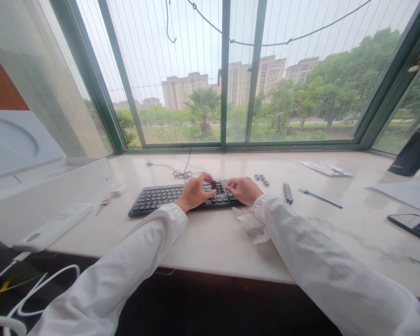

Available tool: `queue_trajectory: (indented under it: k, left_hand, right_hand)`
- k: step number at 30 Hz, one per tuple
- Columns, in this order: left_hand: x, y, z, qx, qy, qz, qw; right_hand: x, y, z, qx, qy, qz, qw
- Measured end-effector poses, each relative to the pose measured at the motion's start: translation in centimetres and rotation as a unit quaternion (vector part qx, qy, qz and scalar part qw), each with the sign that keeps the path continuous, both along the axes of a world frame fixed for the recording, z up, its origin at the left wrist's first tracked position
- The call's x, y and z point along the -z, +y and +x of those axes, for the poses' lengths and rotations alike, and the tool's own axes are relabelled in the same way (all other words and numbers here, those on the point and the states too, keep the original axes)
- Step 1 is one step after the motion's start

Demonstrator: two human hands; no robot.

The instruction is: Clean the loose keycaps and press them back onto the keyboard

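Observation:
A black keyboard (161,196) lies on the white tabletop, with a patch on its right side where keycaps appear to be off. My left hand (195,192) is over that patch, thumb and forefinger curled around a small dark piece too small to name. Facing it, my right hand (245,190) rests at the keyboard's right end. Its thumb and forefinger come together above the keys; whatever they hold, if anything, is hidden. Several loose keycaps (262,179) lie just beyond my right hand. Crumpled tissue (252,224) sits under my right wrist.
Right of my hands are a dark pocket-sized tool (287,193), a blue thin brush-like stick (322,199), a flat packet (325,169) and a phone (415,226). A coiled cable (184,174) lies behind the keyboard. Leftward are a key (103,205), a power strip (58,226) and an open white box (49,186).

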State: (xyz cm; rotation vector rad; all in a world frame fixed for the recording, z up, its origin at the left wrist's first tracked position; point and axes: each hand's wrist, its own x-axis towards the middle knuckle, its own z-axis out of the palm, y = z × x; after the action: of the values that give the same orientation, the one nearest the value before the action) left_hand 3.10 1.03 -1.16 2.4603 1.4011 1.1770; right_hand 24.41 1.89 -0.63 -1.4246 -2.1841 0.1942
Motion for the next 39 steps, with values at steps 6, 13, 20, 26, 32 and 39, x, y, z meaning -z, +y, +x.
queue_trajectory:
  k: [6, 13, 20, 26, 32, 39]
  left_hand:
    - [0.4, 0.7, 0.4, -0.042, 0.082, -0.006, 0.996]
    - [0.9, 1.4, 0.2, -0.049, 0.099, -0.045, 0.993]
    - [0.7, 1.7, -0.5, -0.02, 0.108, -0.052, 0.993]
    - [-0.6, 1.4, -1.9, 0.023, 0.198, -0.038, 0.979]
    - [-1.1, 1.2, -1.6, 0.077, 0.249, -0.038, 0.965]
    - [-1.1, 1.1, -1.4, 0.082, 0.225, -0.047, 0.97]
  right_hand:
    - [0.4, 0.8, 0.4, 0.07, -0.046, -0.019, 0.996]
    - [0.7, 1.9, 1.4, 0.135, -0.069, -0.051, 0.987]
    - [0.5, 1.7, 1.3, 0.116, -0.079, -0.079, 0.987]
    - [0.2, 1.0, 0.8, 0.135, -0.112, -0.088, 0.98]
    - [-0.1, 0.1, 0.4, 0.137, -0.137, -0.09, 0.977]
    - [-0.2, -0.1, 0.1, 0.139, -0.124, -0.094, 0.978]
